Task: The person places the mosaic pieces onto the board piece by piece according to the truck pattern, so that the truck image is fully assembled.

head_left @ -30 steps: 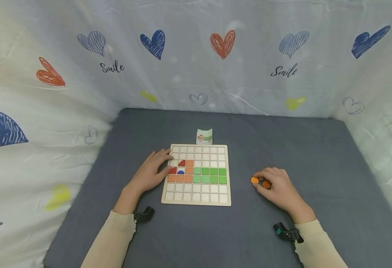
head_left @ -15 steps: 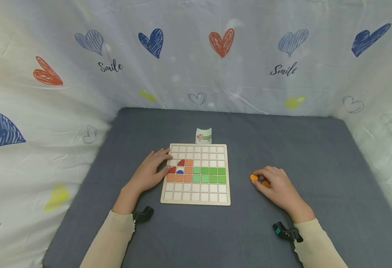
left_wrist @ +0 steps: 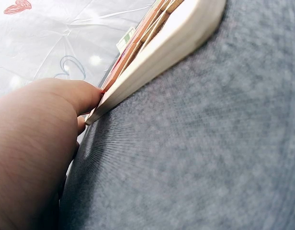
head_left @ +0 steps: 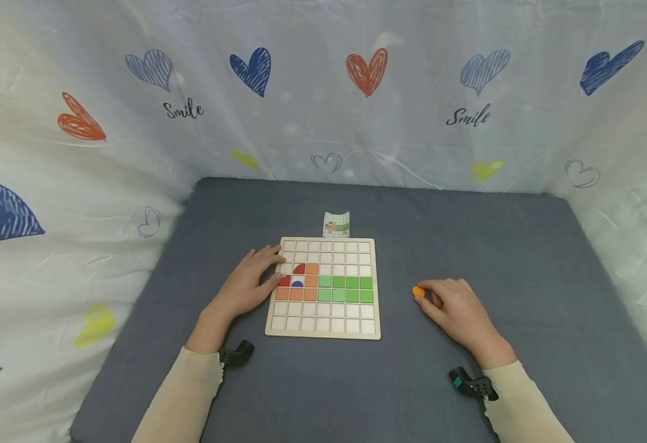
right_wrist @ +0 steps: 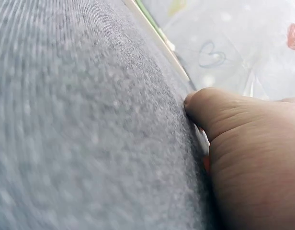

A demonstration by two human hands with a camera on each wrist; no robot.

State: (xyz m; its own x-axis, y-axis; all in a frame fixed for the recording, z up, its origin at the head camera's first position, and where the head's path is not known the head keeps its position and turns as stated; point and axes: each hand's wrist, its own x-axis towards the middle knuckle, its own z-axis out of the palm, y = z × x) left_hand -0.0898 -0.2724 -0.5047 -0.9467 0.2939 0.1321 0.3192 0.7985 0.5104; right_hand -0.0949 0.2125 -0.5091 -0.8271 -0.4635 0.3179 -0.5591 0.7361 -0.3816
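A light wooden grid board lies flat on the dark cloth. Orange-pink, red, green and blue pieces fill several of its squares. My left hand rests along the board's left edge, fingers extended and thumb touching the rim. To the right of the board, my right hand pinches a small orange piece between thumb and forefinger, low over the cloth. A sliver of orange shows behind the thumb in the head view. In the right wrist view the thumb covers most of the fingertips.
A small picture card with a coloured grid stands behind the board's far edge. The grey cloth covers the table, and a pale curtain printed with hearts hangs at the back and sides.
The pinched orange piece has shifted slightly away from me, and my right fingers have drawn closer around it. The other orange spot beneath that hand is now mostly hidden. My left hand keeps its place.
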